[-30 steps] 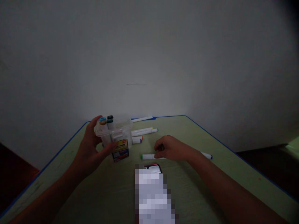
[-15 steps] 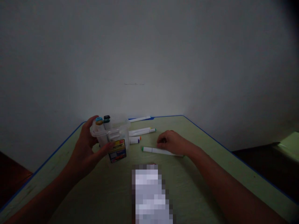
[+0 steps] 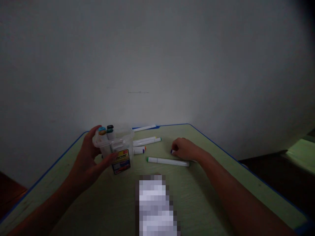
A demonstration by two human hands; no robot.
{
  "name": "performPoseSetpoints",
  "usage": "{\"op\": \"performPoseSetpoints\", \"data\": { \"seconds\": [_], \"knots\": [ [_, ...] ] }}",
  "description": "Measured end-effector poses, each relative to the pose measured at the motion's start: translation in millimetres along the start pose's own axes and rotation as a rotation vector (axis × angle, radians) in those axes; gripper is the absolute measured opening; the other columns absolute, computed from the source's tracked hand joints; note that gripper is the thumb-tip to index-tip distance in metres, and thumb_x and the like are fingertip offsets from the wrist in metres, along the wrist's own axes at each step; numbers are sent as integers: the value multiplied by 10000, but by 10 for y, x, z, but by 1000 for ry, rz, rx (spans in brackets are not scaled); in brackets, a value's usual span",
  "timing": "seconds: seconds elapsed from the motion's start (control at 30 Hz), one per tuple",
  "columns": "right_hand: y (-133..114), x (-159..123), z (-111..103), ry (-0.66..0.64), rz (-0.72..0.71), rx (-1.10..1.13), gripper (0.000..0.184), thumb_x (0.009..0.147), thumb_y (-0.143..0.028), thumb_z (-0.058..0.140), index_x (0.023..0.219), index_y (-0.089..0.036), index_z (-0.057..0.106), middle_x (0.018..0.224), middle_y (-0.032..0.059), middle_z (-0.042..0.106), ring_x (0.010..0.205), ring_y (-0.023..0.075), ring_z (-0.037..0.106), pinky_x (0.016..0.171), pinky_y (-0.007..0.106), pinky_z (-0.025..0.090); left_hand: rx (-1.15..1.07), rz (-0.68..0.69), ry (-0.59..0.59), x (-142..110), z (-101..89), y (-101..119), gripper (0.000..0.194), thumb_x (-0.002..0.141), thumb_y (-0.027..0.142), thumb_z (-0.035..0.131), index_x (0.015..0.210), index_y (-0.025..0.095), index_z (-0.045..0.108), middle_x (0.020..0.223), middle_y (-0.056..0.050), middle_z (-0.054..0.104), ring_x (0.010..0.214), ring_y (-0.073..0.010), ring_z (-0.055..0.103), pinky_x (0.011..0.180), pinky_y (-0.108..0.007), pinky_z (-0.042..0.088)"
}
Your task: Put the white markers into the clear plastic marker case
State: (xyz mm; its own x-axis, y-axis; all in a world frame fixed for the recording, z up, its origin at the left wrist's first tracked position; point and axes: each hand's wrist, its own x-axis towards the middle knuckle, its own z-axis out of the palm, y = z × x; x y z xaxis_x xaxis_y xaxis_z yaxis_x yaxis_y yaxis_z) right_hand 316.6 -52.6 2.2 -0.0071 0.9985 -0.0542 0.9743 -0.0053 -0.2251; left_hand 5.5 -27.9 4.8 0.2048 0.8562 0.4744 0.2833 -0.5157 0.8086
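My left hand (image 3: 90, 157) is wrapped round a clear plastic box (image 3: 127, 139) with a yellow, red and dark label on its front. Several markers (image 3: 110, 134) stand upright in its left part, with blue, brown and dark ends showing. On the table, my right hand (image 3: 185, 149) has its fingers curled round a marker (image 3: 172, 151). Only that marker's purple end shows; the rest is under the hand. Just in front of this hand lies a white marker with a green end (image 3: 169, 161).
Right of and behind the box, several white markers (image 3: 147, 142) lie on the pale green table (image 3: 206, 196), one near its blue back edge. A blurred-out object (image 3: 157, 206) is at the near middle. A grey wall (image 3: 157, 65) rises behind the table.
My right hand has shifted slightly right and back, and a purple marker end now shows at its fingers. The green-ended marker is less covered. My left hand keeps its hold on the box.
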Motion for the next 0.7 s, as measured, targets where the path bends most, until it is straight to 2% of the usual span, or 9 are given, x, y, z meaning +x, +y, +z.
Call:
{"op": "performPoseSetpoints", "data": {
  "seconds": [0.17,0.33,0.7],
  "knots": [
    [-95,-110,-194,119,-203,331,98,670,-102,605,742,-140,658,686,11,601,639,117,506,586,220,358,11,-43,-28,-10,-1,22,845,720,379,658,1397,220,177,1242,-126,524,875,-193,652,748,-350,573],
    [-180,-213,-271,189,-332,568,75,636,-109,616,688,-161,631,657,-16,567,646,113,473,633,235,371,-4,11,-24,-9,1,12,841,693,402,670,1375,220,212,1226,-114,550,895,-209,649,750,-344,571],
    [-180,-198,-264,238,-341,743,114,619,-182,651,732,-166,654,635,-22,540,560,97,402,565,241,350,18,-6,-18,-14,11,-56,838,717,416,649,1395,235,191,1068,-76,608,831,-190,640,740,-348,554]
  ]
}}
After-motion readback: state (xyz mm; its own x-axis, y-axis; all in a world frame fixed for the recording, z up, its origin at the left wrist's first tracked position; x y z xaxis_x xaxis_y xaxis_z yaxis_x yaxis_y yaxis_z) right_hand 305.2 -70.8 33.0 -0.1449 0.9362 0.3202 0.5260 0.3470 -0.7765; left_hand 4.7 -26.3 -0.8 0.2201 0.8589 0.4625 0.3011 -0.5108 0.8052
